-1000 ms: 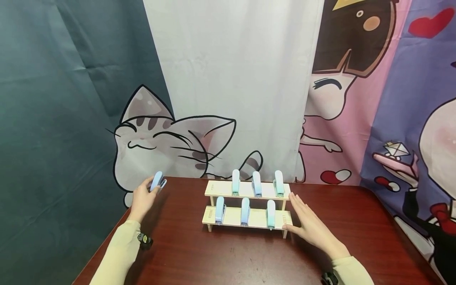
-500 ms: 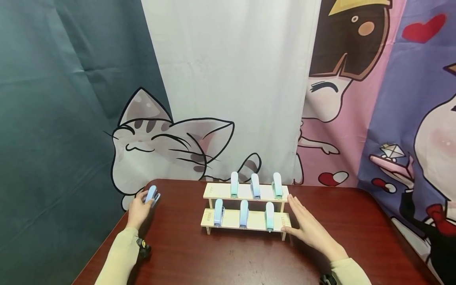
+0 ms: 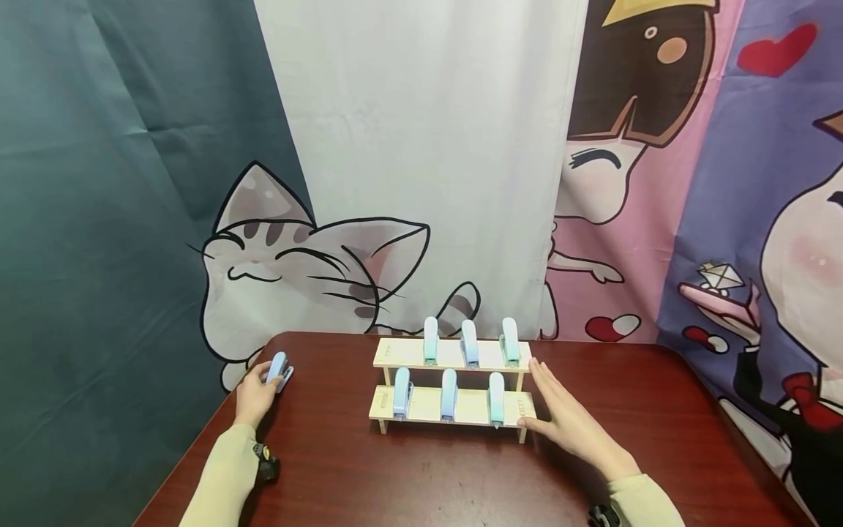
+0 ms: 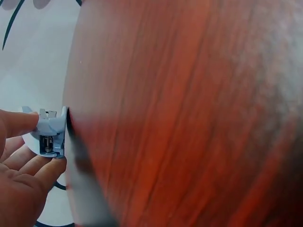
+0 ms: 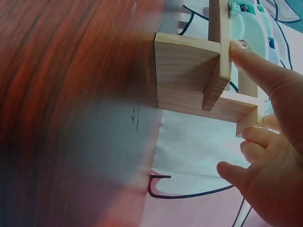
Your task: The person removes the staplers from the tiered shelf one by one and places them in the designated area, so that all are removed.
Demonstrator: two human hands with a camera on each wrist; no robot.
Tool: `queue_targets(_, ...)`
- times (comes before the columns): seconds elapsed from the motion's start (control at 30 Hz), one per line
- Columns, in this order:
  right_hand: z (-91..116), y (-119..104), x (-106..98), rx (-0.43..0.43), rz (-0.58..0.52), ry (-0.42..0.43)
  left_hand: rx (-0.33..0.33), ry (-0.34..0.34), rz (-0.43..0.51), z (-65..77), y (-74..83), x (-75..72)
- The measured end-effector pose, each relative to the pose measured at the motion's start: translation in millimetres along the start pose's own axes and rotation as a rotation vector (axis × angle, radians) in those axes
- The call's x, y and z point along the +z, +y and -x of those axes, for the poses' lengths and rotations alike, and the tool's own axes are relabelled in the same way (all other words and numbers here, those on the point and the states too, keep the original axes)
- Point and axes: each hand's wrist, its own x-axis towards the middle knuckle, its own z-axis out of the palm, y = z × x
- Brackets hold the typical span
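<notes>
My left hand (image 3: pixel 255 395) grips a light blue stapler (image 3: pixel 279 369) low at the table's far left. In the left wrist view, thumb and fingers pinch the stapler (image 4: pixel 49 135) from both sides, its base close to the tabletop; whether it touches is unclear. A two-tier wooden rack (image 3: pixel 424 401) stands to the right, bearing several staplers in blue and mint green, such as a blue stapler (image 3: pixel 449 394) on the lower shelf. With fingers extended, my right hand (image 3: pixel 573 421) rests against the rack's right end, the thumb (image 5: pixel 246 54) on the lower shelf and fingertips by the upper one.
The dark red wooden table (image 3: pixel 448 476) spreads around the rack. Behind it hangs a cartoon-printed curtain (image 3: pixel 435 146), close to the table's back edge. Another mint stapler (image 3: pixel 510 340) stands on the upper shelf's right part, near my right fingertips.
My left hand has lowered the blue stapler toward the table, moving slightly left and nearer. The right hand has stayed at the rack; the whole view has shifted slightly.
</notes>
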Motion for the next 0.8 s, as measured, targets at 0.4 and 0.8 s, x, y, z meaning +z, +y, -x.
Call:
queue_targets(0.4,-0.2,-1.8,-1.4,0.009,0.001,-0.006,-0.016,-0.025,0.05,-0.1,-8.0,1.2)
queue_targets(0.8,-0.3,-0.6,-0.5,0.02,-0.008,-0.012,-0.039,-0.094,0.073,-3.0,-9.8,-4.7)
